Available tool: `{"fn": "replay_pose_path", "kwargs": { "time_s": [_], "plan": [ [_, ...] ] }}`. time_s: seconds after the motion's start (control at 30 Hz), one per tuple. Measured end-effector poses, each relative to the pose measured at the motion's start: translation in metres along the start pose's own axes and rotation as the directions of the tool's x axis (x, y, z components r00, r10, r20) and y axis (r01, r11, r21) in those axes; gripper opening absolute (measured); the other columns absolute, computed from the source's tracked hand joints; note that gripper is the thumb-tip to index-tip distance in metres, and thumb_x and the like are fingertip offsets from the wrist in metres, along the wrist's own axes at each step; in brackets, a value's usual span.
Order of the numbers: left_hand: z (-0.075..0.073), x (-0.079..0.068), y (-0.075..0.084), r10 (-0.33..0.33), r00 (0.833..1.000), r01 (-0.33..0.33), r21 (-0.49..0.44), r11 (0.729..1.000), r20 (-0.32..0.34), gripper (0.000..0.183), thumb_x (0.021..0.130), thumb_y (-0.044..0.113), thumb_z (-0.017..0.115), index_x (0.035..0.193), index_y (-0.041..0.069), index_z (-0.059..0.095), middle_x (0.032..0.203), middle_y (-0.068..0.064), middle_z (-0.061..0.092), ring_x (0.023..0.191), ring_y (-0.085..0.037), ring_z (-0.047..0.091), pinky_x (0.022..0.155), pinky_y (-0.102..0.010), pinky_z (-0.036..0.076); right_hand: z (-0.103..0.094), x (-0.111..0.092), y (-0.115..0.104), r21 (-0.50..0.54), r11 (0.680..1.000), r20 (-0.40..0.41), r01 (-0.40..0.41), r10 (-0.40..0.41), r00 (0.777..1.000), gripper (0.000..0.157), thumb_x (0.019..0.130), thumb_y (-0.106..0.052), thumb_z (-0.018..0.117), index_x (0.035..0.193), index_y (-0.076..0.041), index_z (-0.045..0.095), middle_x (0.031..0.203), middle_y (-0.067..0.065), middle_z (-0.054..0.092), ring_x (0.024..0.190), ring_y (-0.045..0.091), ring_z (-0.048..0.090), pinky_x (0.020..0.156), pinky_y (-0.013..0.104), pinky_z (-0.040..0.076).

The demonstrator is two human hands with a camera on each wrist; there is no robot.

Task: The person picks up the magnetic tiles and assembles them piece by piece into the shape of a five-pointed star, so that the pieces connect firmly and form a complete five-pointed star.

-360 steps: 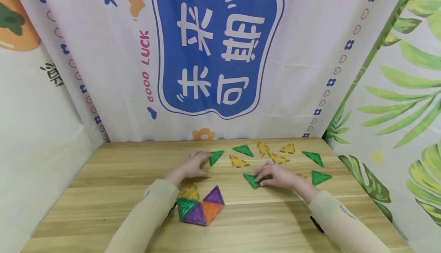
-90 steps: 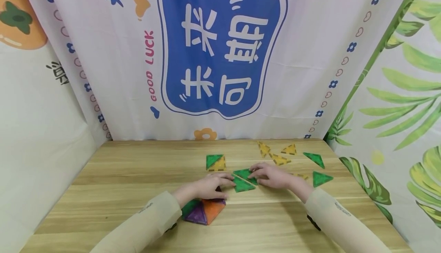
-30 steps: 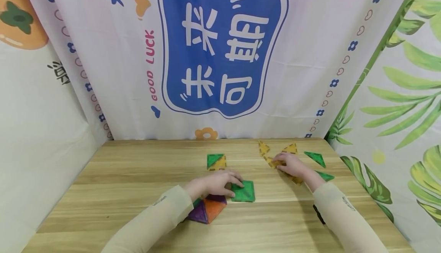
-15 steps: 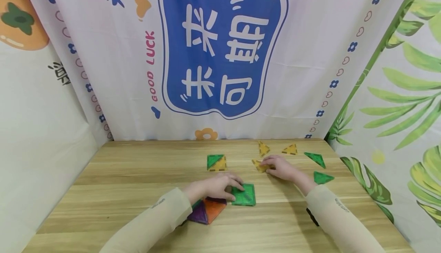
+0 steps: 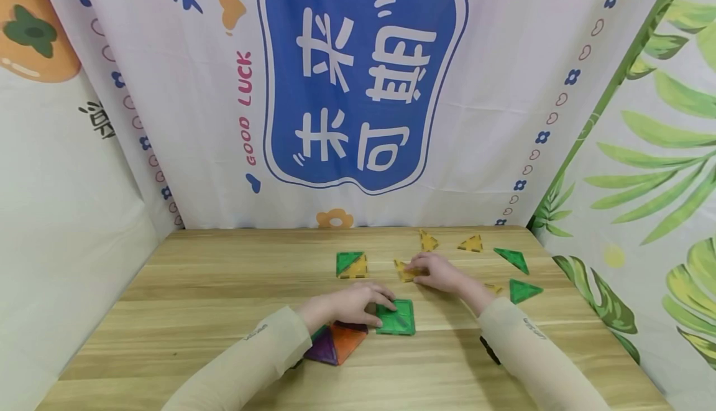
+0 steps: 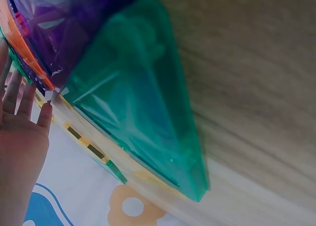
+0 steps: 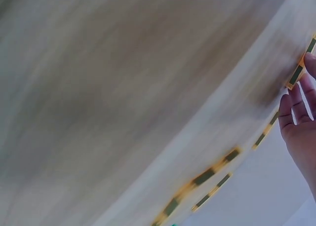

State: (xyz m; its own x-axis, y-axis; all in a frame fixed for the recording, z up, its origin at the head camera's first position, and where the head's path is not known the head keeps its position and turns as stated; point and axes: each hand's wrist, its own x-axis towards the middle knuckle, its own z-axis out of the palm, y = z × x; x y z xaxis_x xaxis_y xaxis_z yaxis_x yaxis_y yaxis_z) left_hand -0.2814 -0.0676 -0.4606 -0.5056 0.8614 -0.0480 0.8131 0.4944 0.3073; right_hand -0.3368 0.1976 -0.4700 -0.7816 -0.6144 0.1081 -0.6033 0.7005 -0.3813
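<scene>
My left hand (image 5: pixel 355 305) rests its fingertips on the left edge of a green square (image 5: pixel 401 319) made of two triangular magnetic tiles. Its fingers look fairly straight in the left wrist view. Below that hand lies a group of joined tiles, of which an orange tile (image 5: pixel 348 341), a purple tile (image 5: pixel 321 347) and a green tile (image 6: pixel 133 93) show; the hand and sleeve cover the others. Farther back, my right hand (image 5: pixel 440 272) pinches a yellow triangular tile (image 5: pixel 401 270) low over the table; the same tile (image 7: pixel 296 74) shows between thumb and fingers in the right wrist view.
Behind the left hand sits a square of one green triangle (image 5: pixel 347 259) and one yellow triangle (image 5: pixel 356 267). Loose yellow triangles (image 5: pixel 428 241) and green triangles (image 5: pixel 524 290) lie at the right of the wooden table (image 5: pixel 224 262). A printed curtain (image 5: pixel 492 150) stands behind it.
Two green triangles have come together into a square and shifted nearer the front. A green and a yellow triangle now form another. My right hand has taken a yellow triangle and carried it left.
</scene>
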Motion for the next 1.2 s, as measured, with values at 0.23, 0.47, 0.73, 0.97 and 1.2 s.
{"fn": "replay_pose_path", "kwargs": {
  "time_s": [0.23,0.47,0.73,0.97,1.2],
  "plan": [
    [0.0,-0.001,0.0,-0.001,1.0,0.001,-0.01,1.0,0.004,0.04,0.091,0.034,0.063,0.13,0.027,0.058,0.143,0.005,0.045,0.136,-0.017,0.035,0.111,-0.044,0.029,0.005,0.015,-0.007,0.035,0.999,0.002,-0.014,0.013,1.0,0.029,0.087,-0.018,0.068,0.116,-0.013,0.066,0.113,0.005,0.06,0.092,0.017,0.055,0.078,0.034,0.048],
    [-0.002,0.003,-0.001,0.005,1.0,-0.005,-0.06,0.998,-0.011,0.043,0.09,0.03,0.065,0.131,0.02,0.057,0.142,0.002,0.046,0.135,-0.018,0.036,0.111,-0.04,0.031,-0.005,0.017,0.01,0.078,0.993,-0.077,-0.083,0.089,0.993,0.038,0.087,-0.02,0.069,0.121,-0.007,0.061,0.126,0.016,0.053,0.111,0.034,0.053,0.093,0.05,0.046],
    [-0.012,0.02,-0.013,-0.105,0.986,0.102,-0.029,0.994,-0.132,0.053,0.089,0.031,0.065,0.136,0.011,0.051,0.144,-0.008,0.044,0.134,-0.026,0.039,0.11,-0.046,0.03,-0.02,0.01,0.04,-0.019,0.974,-0.146,-0.228,0.223,0.964,0.051,0.087,-0.02,0.068,0.132,-0.003,0.052,0.142,0.025,0.04,0.129,0.046,0.034,0.104,0.063,0.027],
    [-0.011,0.034,-0.02,-0.232,0.969,0.234,0.02,0.972,-0.091,0.054,0.091,0.042,0.058,0.139,0.018,0.048,0.148,-0.005,0.039,0.137,-0.026,0.034,0.111,-0.057,0.021,-0.02,0.009,0.046,-0.057,0.97,-0.077,-0.238,0.233,0.969,0.048,0.092,-0.024,0.061,0.134,-0.002,0.051,0.143,0.026,0.039,0.131,0.048,0.032,0.107,0.061,0.023],
    [-0.014,0.037,-0.031,-0.236,0.969,0.237,0.01,0.971,-0.071,0.05,0.092,0.041,0.058,0.136,0.018,0.051,0.147,-0.002,0.041,0.137,-0.024,0.034,0.112,-0.055,0.019,-0.019,0.009,0.047,-0.022,0.973,-0.05,-0.231,0.23,0.972,0.039,0.094,-0.02,0.059,0.129,-0.003,0.056,0.14,0.024,0.043,0.129,0.044,0.037,0.107,0.058,0.028]
  ]
}}
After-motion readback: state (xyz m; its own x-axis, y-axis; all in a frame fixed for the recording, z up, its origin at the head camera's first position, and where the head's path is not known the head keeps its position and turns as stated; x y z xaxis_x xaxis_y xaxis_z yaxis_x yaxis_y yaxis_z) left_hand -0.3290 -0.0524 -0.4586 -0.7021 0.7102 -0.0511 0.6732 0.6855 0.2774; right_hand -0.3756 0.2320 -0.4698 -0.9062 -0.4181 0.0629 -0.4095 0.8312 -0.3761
